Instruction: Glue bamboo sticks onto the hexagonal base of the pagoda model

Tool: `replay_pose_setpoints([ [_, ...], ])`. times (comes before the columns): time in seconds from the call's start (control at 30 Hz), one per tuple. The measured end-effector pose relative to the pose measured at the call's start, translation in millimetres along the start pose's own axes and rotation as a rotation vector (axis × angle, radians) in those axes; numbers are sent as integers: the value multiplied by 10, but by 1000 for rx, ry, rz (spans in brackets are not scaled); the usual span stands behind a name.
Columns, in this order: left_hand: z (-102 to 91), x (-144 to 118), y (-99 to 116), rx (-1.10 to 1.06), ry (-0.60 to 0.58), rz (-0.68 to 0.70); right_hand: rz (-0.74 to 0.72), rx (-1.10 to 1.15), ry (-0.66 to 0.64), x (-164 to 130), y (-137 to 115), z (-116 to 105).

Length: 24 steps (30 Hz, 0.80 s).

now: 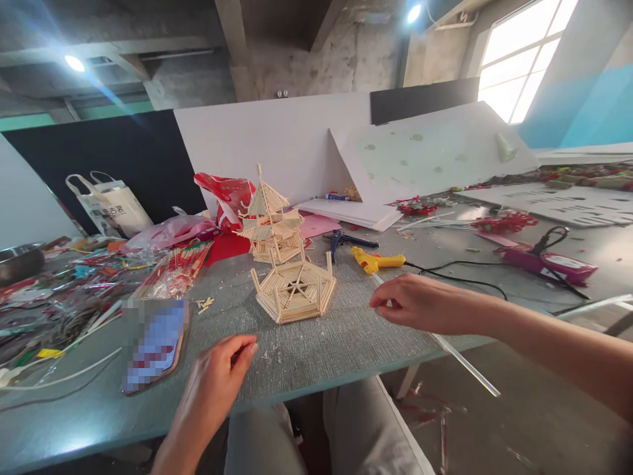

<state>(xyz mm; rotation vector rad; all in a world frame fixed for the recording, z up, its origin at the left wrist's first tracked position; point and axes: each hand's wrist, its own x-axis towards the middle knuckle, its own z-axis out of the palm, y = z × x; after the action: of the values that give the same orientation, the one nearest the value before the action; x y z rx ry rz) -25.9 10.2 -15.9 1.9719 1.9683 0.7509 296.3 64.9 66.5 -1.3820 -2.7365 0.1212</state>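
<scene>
My left hand (217,369) hovers by the table's front edge, thumb and forefinger close together, nothing visible between them. My right hand (420,305) is bent with its fingers drawn together, and I see nothing in it. Between and beyond the hands sits a six-sided base of thin wooden sticks (297,290) with short upright posts. Right behind it stands a tiered stick pagoda (270,218) with a pointed roof. A yellow glue gun (378,260) lies just beyond my right hand. A clear glue stick (467,366) passes behind that hand and juts past the table edge.
Blue-handled pliers (346,243) lie left of the glue gun. Several short stick pieces (204,305) and a phone (157,346) are at the left. Wrapped sticks (173,267) and plastic bags crowd the far left. A black cord (459,264) crosses the right side near a purple box (548,264).
</scene>
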Motion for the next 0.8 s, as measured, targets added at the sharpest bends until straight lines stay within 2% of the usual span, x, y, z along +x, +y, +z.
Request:
replay_pose_setpoints([
  [0.23,22,-167,51,43,-3,-23,-18,11,-17,97,218,3],
  [0.5,91,13,22,93,-5,46,11,22,-49,328,185,95],
  [0.6,-36,161,-18,151,-2,69,16,17,-65,386,184,111],
  [0.73,-378,460,-190,282,108,17,9,-9,-76,415,210,109],
  [0.8,-531,589,-278,374,121,-14,31,-21,-90,419,232,110],
])
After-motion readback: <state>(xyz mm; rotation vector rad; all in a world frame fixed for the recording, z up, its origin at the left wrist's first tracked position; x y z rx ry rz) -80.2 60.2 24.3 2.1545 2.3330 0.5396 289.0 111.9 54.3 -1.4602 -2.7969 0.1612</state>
